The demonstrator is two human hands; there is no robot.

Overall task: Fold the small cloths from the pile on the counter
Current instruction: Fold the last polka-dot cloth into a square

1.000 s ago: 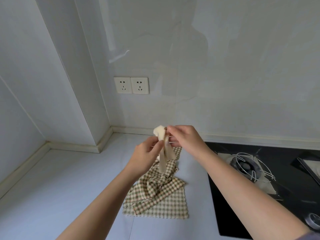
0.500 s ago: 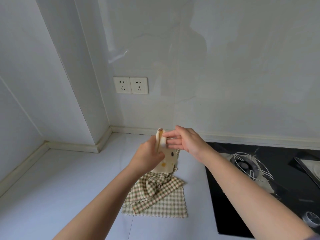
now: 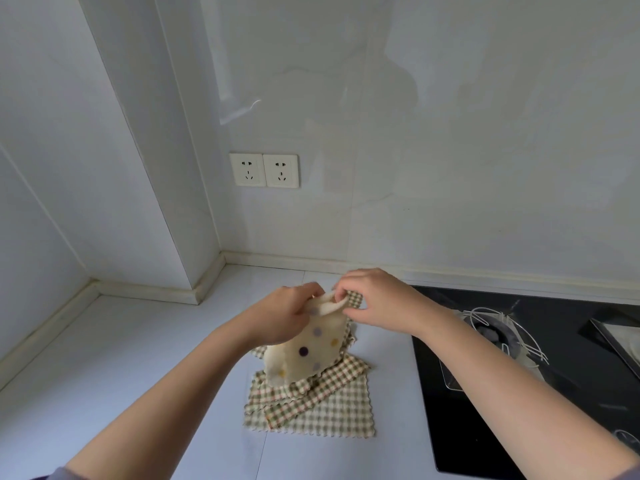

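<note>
- Behind the counter, a pale glossy wall (image 3: pixel 450 133) fills the upper view; it steps forward at a corner on the left and meets the counter along a cream upstand.
- White counter (image 3: pixel 138 358): a flat, light surface running from the left corner to the cooktop.
- Black glass cooktop (image 3: pixel 467 427): set into the counter on the right, well apart from the pile, with a white wire stand (image 3: pixel 502 327) over one burner.
- Pile of checked cloths (image 3: pixel 329 414): green-and-cream squares with zigzag edges, lying on the counter just left of the cooktop; the lowest lies flat, those above are rumpled and skewed.
- Spotted cloth (image 3: pixel 311 351): cream with purple and yellow dots, held up over the pile. Its long axis runs roughly vertical, with the gathered top edge at the hands and the broad lower edge pointing down. Whether that edge touches the pile cannot be told.
- Left hand (image 3: pixel 280 317): fingers curled, gripping the left end of the spotted cloth's top edge.
- Right hand (image 3: pixel 377 303): fingers curled, pinching the right end of the same edge, close to the left hand.
- Double socket (image 3: pixel 264 170): two white outlets side by side on the wall, above and left of the hands.
</note>
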